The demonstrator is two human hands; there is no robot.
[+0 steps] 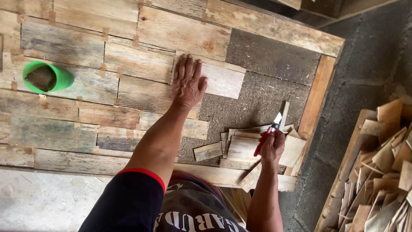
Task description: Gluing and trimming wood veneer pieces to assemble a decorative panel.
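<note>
Head view. My left hand (188,81) lies flat, fingers spread, on a pale wood plank (221,79) set among the reclaimed boards of the panel (128,60). My right hand (272,148) is closed around a red-handled tool (267,135), apparently a scraper or knife, above a loose stack of wood offcuts (242,148). A green cup (46,77) stands well apart, far left.

A rough woodworking shop. Under the left hand's fingers (189,64) lies a wooden frame (319,92) part-filled with weathered reclaimed boards (141,60) over chipboard. By the right hand's fingers (274,139), which grip a red-handled scraper (268,133), sit loose offcuts (242,148). Farther right, a crate of wood scraps (382,172) stands on the concrete floor (365,56).
</note>
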